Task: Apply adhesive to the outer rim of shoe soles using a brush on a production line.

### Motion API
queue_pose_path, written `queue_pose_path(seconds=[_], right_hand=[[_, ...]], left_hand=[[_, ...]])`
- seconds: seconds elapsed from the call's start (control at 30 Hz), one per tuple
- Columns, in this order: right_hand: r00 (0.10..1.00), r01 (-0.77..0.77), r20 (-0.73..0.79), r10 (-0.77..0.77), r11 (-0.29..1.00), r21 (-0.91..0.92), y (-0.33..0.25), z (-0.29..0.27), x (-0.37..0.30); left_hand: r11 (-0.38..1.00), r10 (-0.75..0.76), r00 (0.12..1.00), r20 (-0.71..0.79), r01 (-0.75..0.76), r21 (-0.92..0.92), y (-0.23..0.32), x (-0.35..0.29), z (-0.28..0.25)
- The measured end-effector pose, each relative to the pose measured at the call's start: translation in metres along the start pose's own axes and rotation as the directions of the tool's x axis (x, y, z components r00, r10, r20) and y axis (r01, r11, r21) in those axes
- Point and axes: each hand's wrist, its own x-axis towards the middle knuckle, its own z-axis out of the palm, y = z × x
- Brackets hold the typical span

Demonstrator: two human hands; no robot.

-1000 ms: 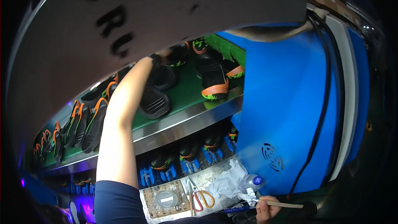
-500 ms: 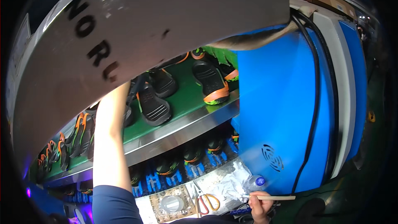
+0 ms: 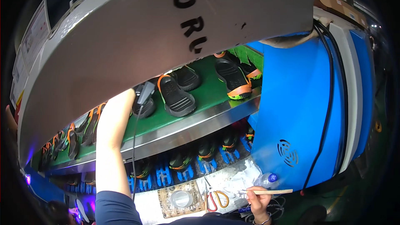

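Note:
My left arm (image 3: 113, 135) reaches up over the green conveyor belt (image 3: 208, 93). The hand at its end is hidden beneath the grey cover, so its fingers do not show. Beside the wrist is a dark grey device (image 3: 144, 93) with a thin cord hanging down; whether I grip it cannot be made out. Black shoe soles with orange and green edges, one sole (image 3: 177, 96) among them, lie on the belt just right of it. At lower right, my right hand (image 3: 258, 203) is closed round a pale wooden stick (image 3: 275, 191), held roughly level near the white worktop.
The grey cover (image 3: 125, 37) overhangs the belt, whose metal edge (image 3: 196, 121) runs below. Shoes on blue holders (image 3: 181, 168) line a lower level. Scissors (image 3: 214, 198), a round clear lid (image 3: 182, 199) and a plastic bottle (image 3: 266, 179) sit on the worktop. A blue cabinet (image 3: 296, 100) stands right.
The whole view has shifted, so the cover, belt and cabinet appear farther right. The grey device and its cord show more plainly beside my left wrist. My right hand still holds the stick.

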Motion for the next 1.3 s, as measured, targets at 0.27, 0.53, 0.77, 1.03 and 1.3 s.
queue_pose_path(seconds=[0.27,0.53,0.77,1.03,1.3], right_hand=[[0.987,0.015,-0.162,-0.024,0.998,-0.056,0.009,-0.026,-0.009],[0.997,-0.048,0.059,0.047,0.999,0.017,0.011,0.008,0.026],[0.971,-0.094,0.217,0.102,0.994,-0.047,0.042,0.05,0.027],[0.894,-0.067,0.427,0.134,0.983,-0.169,0.101,0.102,0.017],[0.761,-0.11,0.567,0.315,0.924,-0.365,0.166,0.131,-0.014]], left_hand=[[0.922,0.38,0.876,-0.297,-0.336,0.192,0.022,-0.008,0.046],[0.832,0.437,0.892,0.119,-0.451,0.324,-0.016,-0.217,-0.021],[0.816,-0.158,0.987,-0.029,0.147,0.56,-0.132,-0.404,-0.085],[0.964,-0.259,0.813,0.522,0.187,0.187,-0.216,-0.498,-0.154],[0.898,-0.434,0.84,0.327,0.433,0.079,-0.309,-0.499,-0.117]])
